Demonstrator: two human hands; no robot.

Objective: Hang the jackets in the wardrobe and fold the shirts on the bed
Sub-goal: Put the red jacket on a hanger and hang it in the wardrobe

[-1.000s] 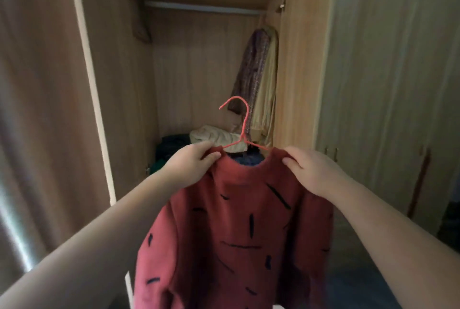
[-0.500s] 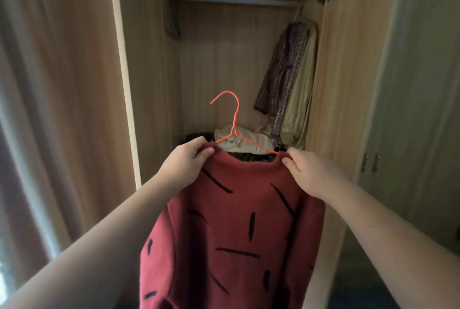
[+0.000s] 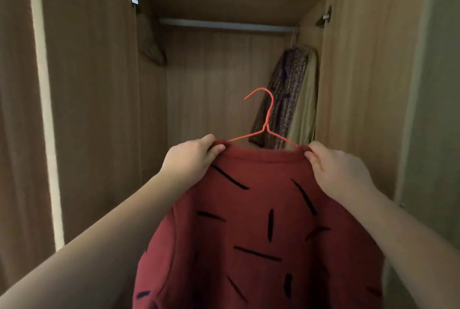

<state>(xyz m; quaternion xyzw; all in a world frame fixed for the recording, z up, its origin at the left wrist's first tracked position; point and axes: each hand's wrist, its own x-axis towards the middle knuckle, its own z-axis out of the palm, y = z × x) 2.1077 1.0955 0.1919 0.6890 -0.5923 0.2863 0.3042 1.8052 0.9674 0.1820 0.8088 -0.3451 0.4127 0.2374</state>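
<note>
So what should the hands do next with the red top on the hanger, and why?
Probably raise it so the thin orange wire hanger hooks the pale metal rail. The left hand and right hand pinch the red black-dashed jacket at its shoulders, and the hook sits well below the rail.

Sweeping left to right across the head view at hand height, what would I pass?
Left wardrobe door → left hand → red wire hanger → right hand → right wardrobe door. Both hands pinch the red sweater at its neckline.

Greenish wall (image 3: 439,109) right — perhaps curtain (image 3: 13,134) far left.
</note>
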